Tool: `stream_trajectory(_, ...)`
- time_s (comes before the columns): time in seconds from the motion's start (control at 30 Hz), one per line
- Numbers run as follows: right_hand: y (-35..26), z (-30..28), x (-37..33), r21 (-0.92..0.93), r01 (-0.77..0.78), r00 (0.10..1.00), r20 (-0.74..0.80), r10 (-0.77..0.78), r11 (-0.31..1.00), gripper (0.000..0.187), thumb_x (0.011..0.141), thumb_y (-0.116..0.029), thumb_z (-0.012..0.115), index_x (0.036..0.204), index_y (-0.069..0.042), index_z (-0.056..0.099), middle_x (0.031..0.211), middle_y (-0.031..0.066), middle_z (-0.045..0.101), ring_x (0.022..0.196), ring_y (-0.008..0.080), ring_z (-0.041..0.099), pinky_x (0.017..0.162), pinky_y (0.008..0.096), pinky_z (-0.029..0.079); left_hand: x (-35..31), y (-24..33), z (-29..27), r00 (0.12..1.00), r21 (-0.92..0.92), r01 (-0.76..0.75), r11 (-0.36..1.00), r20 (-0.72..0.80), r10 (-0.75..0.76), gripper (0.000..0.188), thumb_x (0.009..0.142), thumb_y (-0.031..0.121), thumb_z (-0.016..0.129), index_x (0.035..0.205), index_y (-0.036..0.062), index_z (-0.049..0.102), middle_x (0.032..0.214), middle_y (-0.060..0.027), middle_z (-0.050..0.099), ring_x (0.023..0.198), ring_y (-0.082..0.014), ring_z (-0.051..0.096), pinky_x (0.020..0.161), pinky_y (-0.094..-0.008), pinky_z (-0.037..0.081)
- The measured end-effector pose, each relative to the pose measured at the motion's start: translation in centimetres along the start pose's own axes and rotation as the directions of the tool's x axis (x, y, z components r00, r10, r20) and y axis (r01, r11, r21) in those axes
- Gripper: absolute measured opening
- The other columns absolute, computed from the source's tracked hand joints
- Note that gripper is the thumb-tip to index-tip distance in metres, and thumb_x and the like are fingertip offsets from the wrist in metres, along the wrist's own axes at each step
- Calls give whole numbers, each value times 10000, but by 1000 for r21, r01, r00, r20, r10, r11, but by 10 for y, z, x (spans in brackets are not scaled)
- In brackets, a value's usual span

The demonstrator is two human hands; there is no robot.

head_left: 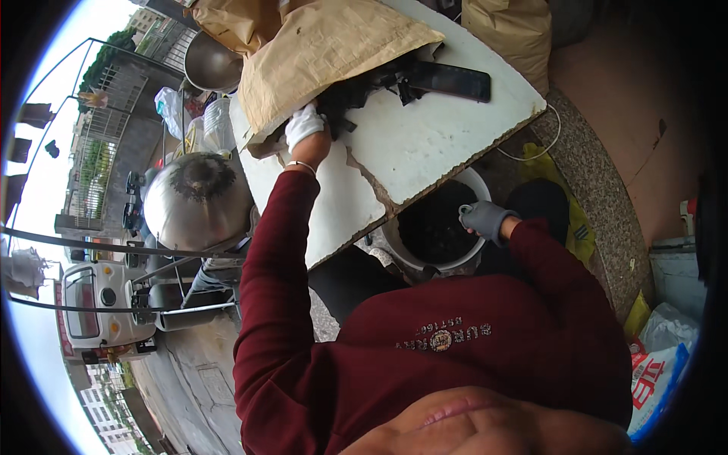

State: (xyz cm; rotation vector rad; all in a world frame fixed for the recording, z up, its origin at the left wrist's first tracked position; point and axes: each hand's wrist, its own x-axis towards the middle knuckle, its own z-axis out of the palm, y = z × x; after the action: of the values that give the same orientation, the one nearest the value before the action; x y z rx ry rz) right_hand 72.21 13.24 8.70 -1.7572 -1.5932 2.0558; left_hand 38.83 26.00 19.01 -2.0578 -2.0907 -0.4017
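Observation:
My left hand (305, 127), in a white glove, reaches to the mouth of a brown paper bag (334, 53) lying on a white board (440, 121). Its fingertips are partly hidden among black plastic parts (349, 98) that spill from the bag; whether they grip one, I cannot tell. A long flat black piece (447, 80) lies further right on the board. My right hand (487, 220), in a grey glove, is closed over a bucket (472, 182) with dark contents. From its fingers sticks a small metal piece with a ring-shaped end (465, 210).
The board's chipped edge (485, 155) and a crack run close to my arms. A large metal bowl (196, 203) is at left, a smaller one (212, 62) behind it. Another paper bag (508, 38) stands at the far right. A parked white vehicle (106, 299) is at far left.

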Motion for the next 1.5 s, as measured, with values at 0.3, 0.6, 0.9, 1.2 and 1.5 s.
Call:
stream_trajectory(0.3, -145, -111, 182, -84, -6, 1000, 24, 8, 996, 265, 790, -291, 518, 714, -44, 575, 611, 42, 567, 518, 126, 511, 505, 283, 415, 408, -146, 84, 886, -139, -458, 878, -147, 439, 489, 834, 421, 446, 1226, 129, 447, 1290, -114, 405, 1191, -249, 366, 977, -344, 309)
stream_trajectory(0.6, -139, -110, 210, -128, 17, 996, 87, -6, 992, 268, 780, -286, 550, 711, -31, 595, 648, 61, 583, 595, 165, 530, 573, 310, 414, 322, -116, 135, 964, -323, -247, 914, 14, 265, 486, 823, 401, 450, 1214, 112, 455, 1248, -136, 441, 1163, -273, 393, 972, -328, 310)
stream_trajectory(0.9, -94, -28, 166, -184, 69, 991, 122, -47, 980, 258, 764, -282, 534, 669, -44, 564, 584, 47, 541, 522, 152, 502, 509, 305, 397, 179, -102, 128, 972, -359, -66, 931, 186, 141, 475, 796, 369, 483, 1179, 89, 482, 1170, -165, 500, 1098, -305, 451, 931, -328, 342)
stream_trajectory(1.2, -96, 54, 79, -101, 79, 994, 89, -70, 992, 209, 789, -240, 528, 682, -60, 543, 594, 10, 524, 522, 102, 468, 499, 256, 386, 23, -68, 40, 978, -400, -207, 893, -50, 204, 456, 666, 202, 625, 1091, 74, 523, 960, -152, 586, 856, -316, 567, 760, -363, 457)
stream_trajectory(1.5, -141, 97, 33, -603, 667, 519, -47, -853, 439, 107, 780, -128, 545, 737, -33, 520, 734, 85, 540, 705, 246, 542, 619, 329, 455, -52, -83, -8, 921, -456, -389, 800, -183, 343, 284, 739, 20, 545, 1019, 52, 583, 877, -134, 614, 803, -294, 593, 695, -302, 470)
